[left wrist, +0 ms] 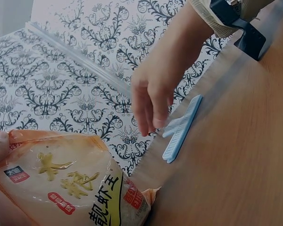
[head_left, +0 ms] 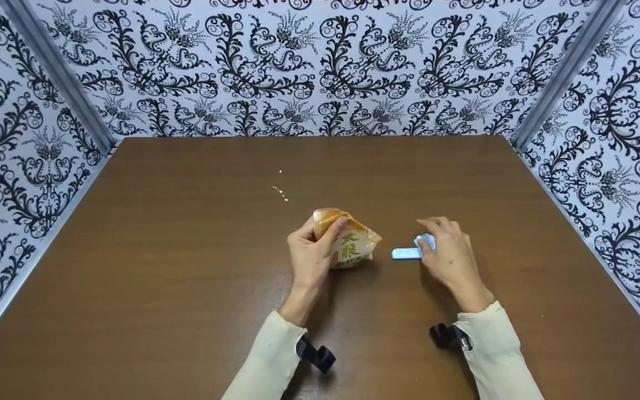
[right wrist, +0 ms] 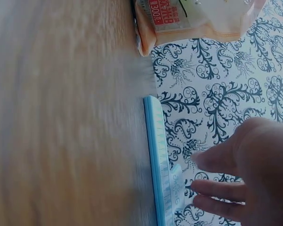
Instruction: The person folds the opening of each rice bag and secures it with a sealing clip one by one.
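My left hand (head_left: 309, 255) grips a food bag (head_left: 350, 250) by its orange top edge, thumb on the near side. Gold characters and a red printed label show on the bag's front in the left wrist view, and its bottom is close over the table. To its right a light-blue bag clip (head_left: 405, 254) lies on the table, with a long ribbed bar and a short tab. Over the clip's right part hovers my right hand (head_left: 453, 261), which hides some of it in the head view. Its thumb and fingers (right wrist: 219, 190) are apart and hold nothing.
The brown wooden table (head_left: 159, 266) has a few small white crumbs (head_left: 282, 194) beyond the bag. Patterned panels (head_left: 298, 66) wall it in at the back and both sides. Each wrist wears a black camera mount (head_left: 315, 355) over a cream sleeve.
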Tool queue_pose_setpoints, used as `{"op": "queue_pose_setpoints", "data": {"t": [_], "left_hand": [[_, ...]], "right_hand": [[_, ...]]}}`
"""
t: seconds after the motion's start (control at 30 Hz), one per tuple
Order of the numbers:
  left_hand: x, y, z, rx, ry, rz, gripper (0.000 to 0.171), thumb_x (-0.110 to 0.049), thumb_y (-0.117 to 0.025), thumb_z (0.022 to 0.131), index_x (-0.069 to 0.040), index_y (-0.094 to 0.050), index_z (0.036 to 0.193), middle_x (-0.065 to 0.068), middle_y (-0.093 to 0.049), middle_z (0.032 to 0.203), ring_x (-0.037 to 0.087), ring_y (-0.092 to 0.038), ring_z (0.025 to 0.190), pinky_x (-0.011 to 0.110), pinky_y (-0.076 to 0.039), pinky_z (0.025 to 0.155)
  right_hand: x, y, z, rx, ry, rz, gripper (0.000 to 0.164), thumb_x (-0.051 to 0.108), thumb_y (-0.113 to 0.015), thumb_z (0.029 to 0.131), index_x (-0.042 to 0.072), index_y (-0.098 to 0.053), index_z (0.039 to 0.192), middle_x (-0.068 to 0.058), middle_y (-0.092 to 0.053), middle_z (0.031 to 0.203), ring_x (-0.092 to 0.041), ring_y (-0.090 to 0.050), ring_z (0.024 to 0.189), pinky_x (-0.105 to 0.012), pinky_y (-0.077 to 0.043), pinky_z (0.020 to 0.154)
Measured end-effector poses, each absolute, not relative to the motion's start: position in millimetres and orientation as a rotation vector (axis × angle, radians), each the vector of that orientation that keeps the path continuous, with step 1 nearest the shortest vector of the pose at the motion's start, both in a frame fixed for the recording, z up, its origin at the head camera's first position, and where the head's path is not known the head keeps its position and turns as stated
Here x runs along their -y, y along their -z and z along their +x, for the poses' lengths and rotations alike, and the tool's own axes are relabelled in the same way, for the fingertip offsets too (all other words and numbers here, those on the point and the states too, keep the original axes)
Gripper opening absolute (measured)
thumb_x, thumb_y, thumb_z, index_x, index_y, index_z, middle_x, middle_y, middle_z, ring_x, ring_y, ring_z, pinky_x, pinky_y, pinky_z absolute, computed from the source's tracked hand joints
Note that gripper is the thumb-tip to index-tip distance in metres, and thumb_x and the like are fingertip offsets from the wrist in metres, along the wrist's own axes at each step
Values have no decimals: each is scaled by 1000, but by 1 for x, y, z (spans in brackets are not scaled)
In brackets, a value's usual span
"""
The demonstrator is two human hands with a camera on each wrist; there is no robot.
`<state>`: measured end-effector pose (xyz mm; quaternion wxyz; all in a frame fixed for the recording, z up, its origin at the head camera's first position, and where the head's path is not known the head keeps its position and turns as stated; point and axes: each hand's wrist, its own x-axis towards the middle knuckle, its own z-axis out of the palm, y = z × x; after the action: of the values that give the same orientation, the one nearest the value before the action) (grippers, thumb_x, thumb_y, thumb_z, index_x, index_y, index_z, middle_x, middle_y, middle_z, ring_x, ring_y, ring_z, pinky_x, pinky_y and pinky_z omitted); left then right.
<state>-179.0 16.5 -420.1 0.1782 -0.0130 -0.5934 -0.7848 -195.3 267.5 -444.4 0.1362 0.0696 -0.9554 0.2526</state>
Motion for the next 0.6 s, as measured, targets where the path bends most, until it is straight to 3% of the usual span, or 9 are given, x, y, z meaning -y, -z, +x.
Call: {"op": "queue_pose_setpoints", "data": {"t": [0.37, 0.6], "left_hand": [[-14, 423, -179, 1697, 2230, -80, 13, -5, -80, 90, 6, -78, 96, -2, -75, 85, 7, -66, 73, 23, -54, 64], [-14, 422, -179, 1694, 2242, -75, 14, -6, -79, 90, 7, -77, 98, 2, -77, 89, 8, -68, 75, 25, -56, 66]], "right_hand": [[-271, 445, -192, 2883, -679, 154, 43, 0, -68, 93, -3, -64, 136, -24, -62, 135, -46, -53, 127, -65, -42, 104], [-271, 442, -191, 2963, -610, 18, 49, 2, -64, 95, -12, -54, 141, -33, -54, 142, -51, -48, 132, -69, -39, 106]]}}
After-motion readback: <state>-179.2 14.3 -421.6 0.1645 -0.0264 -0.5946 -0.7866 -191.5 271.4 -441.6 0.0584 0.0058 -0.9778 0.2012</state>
